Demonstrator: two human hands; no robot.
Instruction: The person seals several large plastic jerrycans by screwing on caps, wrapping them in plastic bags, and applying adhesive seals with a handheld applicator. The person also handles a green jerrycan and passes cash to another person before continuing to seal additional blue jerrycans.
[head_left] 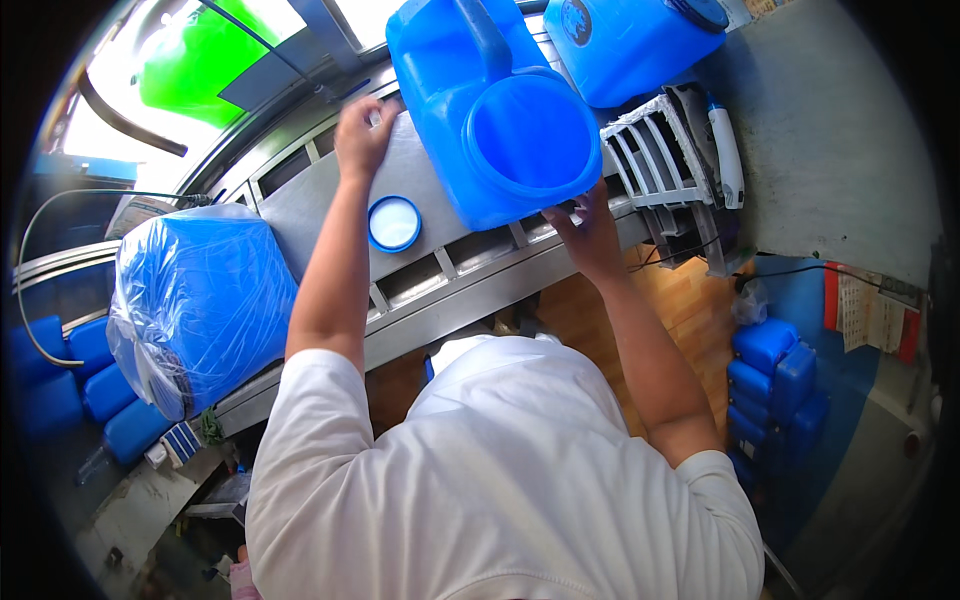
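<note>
A large blue plastic jug (430, 130) with a moulded handle and a wide uncapped mouth tilts toward me on the metal rack. My right hand (588, 232) is at its near right corner, just below the mouth, fingers curled against it and partly hidden by the jug. To the jug's left, my left hand (364, 138) is raised, slightly blurred, its bent fingers and thumb apart with nothing visible between them. Between my left forearm and the jug, a round blue-rimmed cap (394, 223) with a white inside lies on the metal plate (310, 205).
Left on the rack stands a blue container (205, 300) in clear plastic wrap. Another blue jug (635, 45) stands at the back right, above a white slatted frame (655, 150) and a white-handled tool (727, 155). Several blue containers (770, 375) are stacked on the lower right.
</note>
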